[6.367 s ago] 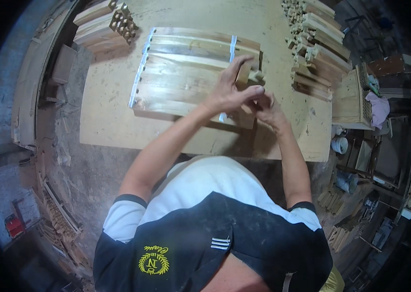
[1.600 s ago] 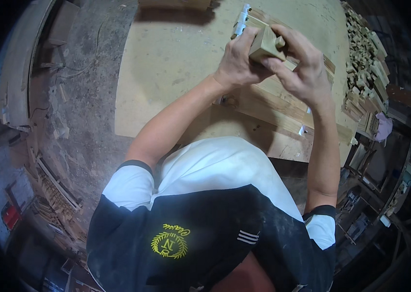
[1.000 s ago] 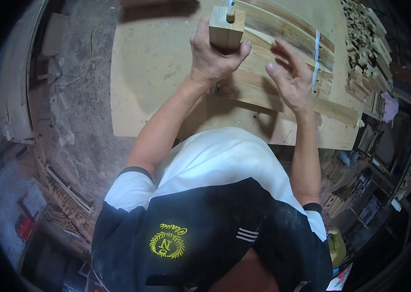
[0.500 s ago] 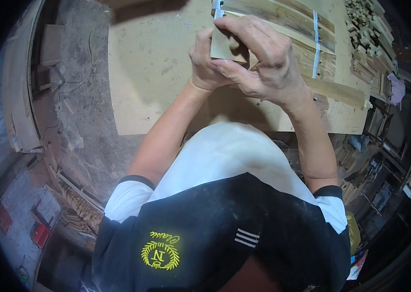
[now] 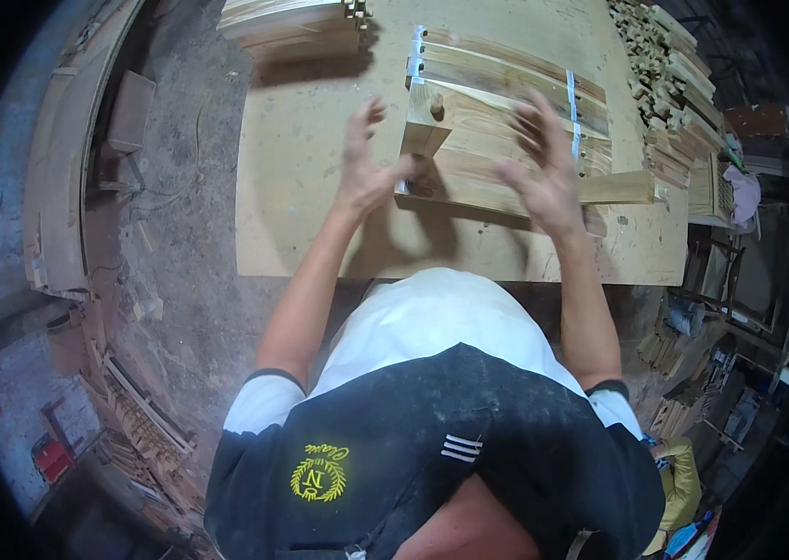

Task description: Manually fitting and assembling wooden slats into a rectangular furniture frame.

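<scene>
My left hand point(image 5: 368, 163) is empty, its fingers apart, blurred by motion at the left end of a row of wooden boards point(image 5: 497, 70). A pale wooden block point(image 5: 425, 142) stands upright at that end, close to the left thumb; a dark knot or hole shows near its top. My right hand point(image 5: 549, 173) is also open and empty, hovering over the near boards. Two whitish strips cross the boards, one at the left end and another strip point(image 5: 574, 112) toward the right.
A squared wooden bar point(image 5: 620, 189) lies on the table point(image 5: 301, 215), right of my right hand. At the far left stands a stack of wooden pieces point(image 5: 292, 33). Many short wooden pieces point(image 5: 661, 75) are piled along the right edge, with a pink cloth point(image 5: 742, 193) beyond them.
Both hands have let go of the wooden block and moved apart, the left one leftward. The block now stands at the boards' left end. More of the table's far side shows.
</scene>
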Available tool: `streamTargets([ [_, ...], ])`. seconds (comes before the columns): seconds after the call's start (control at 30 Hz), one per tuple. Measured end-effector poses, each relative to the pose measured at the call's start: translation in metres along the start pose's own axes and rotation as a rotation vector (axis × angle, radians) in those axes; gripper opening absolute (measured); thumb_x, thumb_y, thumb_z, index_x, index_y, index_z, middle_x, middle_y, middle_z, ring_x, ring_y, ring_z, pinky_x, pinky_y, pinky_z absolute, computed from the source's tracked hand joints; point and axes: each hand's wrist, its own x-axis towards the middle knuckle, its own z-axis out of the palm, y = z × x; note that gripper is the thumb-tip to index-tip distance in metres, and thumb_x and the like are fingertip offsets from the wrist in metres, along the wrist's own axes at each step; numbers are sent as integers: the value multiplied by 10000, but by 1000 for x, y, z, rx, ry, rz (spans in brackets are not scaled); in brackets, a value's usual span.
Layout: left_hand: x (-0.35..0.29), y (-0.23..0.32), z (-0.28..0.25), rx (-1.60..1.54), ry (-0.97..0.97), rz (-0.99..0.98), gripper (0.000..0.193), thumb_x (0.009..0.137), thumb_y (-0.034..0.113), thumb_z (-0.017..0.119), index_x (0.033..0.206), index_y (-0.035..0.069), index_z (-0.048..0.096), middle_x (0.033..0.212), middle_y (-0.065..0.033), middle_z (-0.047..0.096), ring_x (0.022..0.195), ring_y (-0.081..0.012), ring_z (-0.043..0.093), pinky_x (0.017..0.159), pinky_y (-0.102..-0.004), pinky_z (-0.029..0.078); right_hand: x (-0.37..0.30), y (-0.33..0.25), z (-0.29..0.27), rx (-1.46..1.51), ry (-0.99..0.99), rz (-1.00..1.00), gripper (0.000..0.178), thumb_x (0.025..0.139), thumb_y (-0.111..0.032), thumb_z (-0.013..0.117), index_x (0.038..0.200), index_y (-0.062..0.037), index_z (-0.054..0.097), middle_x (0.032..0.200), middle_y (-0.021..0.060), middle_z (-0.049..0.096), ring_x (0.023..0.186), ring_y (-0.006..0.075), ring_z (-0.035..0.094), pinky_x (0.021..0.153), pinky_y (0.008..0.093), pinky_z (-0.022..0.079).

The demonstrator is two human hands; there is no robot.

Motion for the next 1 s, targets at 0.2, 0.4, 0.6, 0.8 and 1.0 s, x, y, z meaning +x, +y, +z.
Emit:
streamTargets([
  [0.2, -74, -40, -1, -143, -1, -564, 520, 1020, 445, 454, 1163, -27, 618, 996, -201, 634, 977, -289, 591, 917, -402, 452, -141, 145, -158, -331, 585, 258, 362, 951, -181, 666, 1194, 83, 613, 1052, 155, 675, 933, 226, 654, 854, 334, 517],
  [0.4, -73, 7, 44, 125, -51, -588, 610, 1020, 484, 439, 865, -83, 600, 678, -248, 534, 681, -239, 481, 688, -458, 423, -167, 286, -229, -683, 160, 705, 575, 948, -487, 617, 939, 86, 661, 887, 181, 693, 880, 264, 655, 783, 387, 518],
  [0.6, -124, 16, 32, -270, 281, -767, 498, 1027, 366, 511, 897, -84, 680, 811, -128, 693, 765, -147, 597, 723, -341, 495, -162, 167, -186, 23, 337, 859, 469, 990, -457, 567, 1095, -8, 653, 946, 96, 660, 924, 158, 614, 693, 325, 533],
  [0.8, -101, 119, 18, -634, 558, -310, 249, 995, 182, 587, 877, -23, 665, 1019, -161, 723, 895, -157, 695, 808, -264, 556, -167, 90, -241, 551, 750, 673, 355, 955, -287, 638, 1222, -57, 595, 1082, 58, 608, 985, 185, 617, 825, 368, 542],
  [1.0, 15, 166, 11, -668, 543, 217, 48, 931, 10, 648, 913, -33, 658, 1032, -204, 717, 907, -168, 684, 842, -283, 550, -77, 37, -291, 746, 453, 231, 259, 854, -56, 519, 1097, -13, 598, 1140, 136, 637, 1043, 240, 606, 979, 370, 472],
])
